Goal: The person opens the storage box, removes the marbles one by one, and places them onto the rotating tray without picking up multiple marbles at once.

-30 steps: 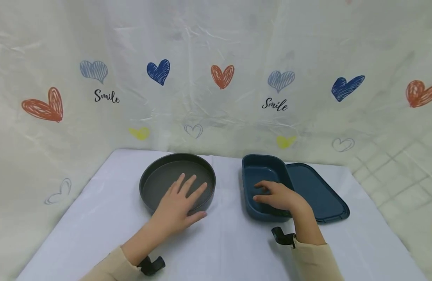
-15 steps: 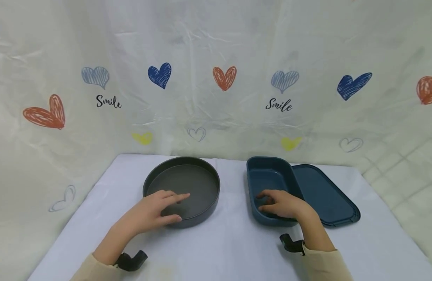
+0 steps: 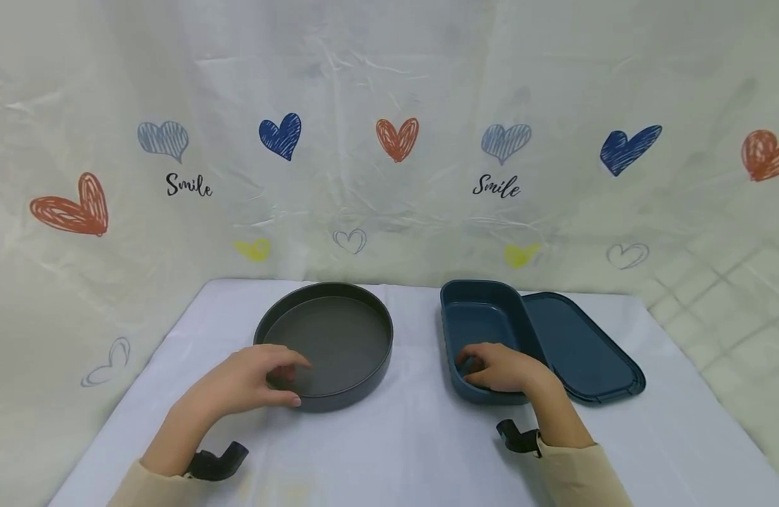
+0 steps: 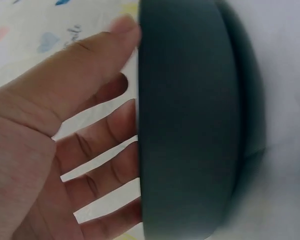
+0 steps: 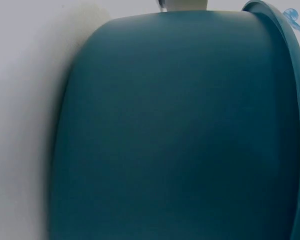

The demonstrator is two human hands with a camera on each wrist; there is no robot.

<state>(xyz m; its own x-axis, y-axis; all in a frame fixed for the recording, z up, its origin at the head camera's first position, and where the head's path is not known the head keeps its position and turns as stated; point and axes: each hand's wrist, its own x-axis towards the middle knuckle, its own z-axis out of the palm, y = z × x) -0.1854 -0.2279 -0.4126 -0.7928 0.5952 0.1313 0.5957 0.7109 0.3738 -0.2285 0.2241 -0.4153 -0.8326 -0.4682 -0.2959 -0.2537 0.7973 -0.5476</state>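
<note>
A round dark grey pan (image 3: pixel 332 338) stands on the white-covered table, left of centre. Loosely bent fingers of my left hand (image 3: pixel 244 377) hang over its near left rim, thumb apart, with nothing between them. In the left wrist view the pan's side wall (image 4: pixel 190 120) stands upright beside that hand (image 4: pixel 75 135). To the right is a deep dark blue rectangular container (image 3: pixel 491 317). My right hand (image 3: pixel 503 367) reaches over its near end, fingers bent down inside; I cannot tell whether they hold something. The container's outer wall (image 5: pixel 175 125) fills the right wrist view.
A flat dark blue lid (image 3: pixel 586 348) lies right of the container, partly tucked behind it. A pale sheet (image 3: pixel 389 197) printed with hearts hangs behind the table (image 3: pixel 402 451). A black wrist camera mount (image 3: pixel 218 461) sits below the left hand, another (image 3: pixel 518 436) below the right.
My left hand, earlier spread above the pan, has drawn back left to the near rim with its fingers bent. My right hand has lowered slightly into the container, its fingers more curled.
</note>
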